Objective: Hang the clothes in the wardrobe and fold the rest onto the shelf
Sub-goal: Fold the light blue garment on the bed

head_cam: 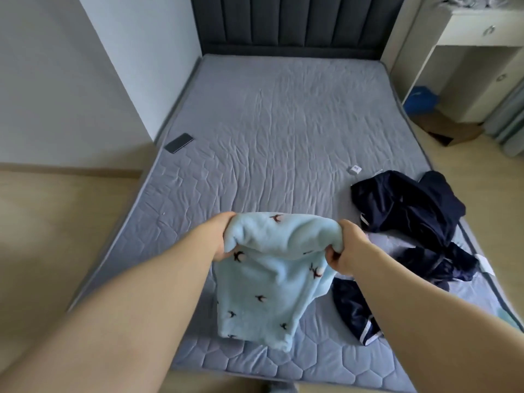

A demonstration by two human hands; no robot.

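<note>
A light blue fleece garment (266, 282) with small dark bird prints hangs over the near part of the grey mattress (283, 131). My left hand (221, 236) grips its upper left corner and my right hand (346, 248) grips its upper right corner, holding the top edge folded over between them. Its lower end drapes down toward the mattress's front edge. A heap of dark navy clothes (411, 219) with white trim lies on the mattress to the right, and part of it (354, 313) reaches under my right forearm.
A black phone (179, 142) lies at the mattress's left edge. A small white tag-like object (354, 169) sits near the navy heap. A dark padded headboard (286, 21) stands at the back. A white desk (476, 38) stands at the right, with a blue bag (421, 99) under it.
</note>
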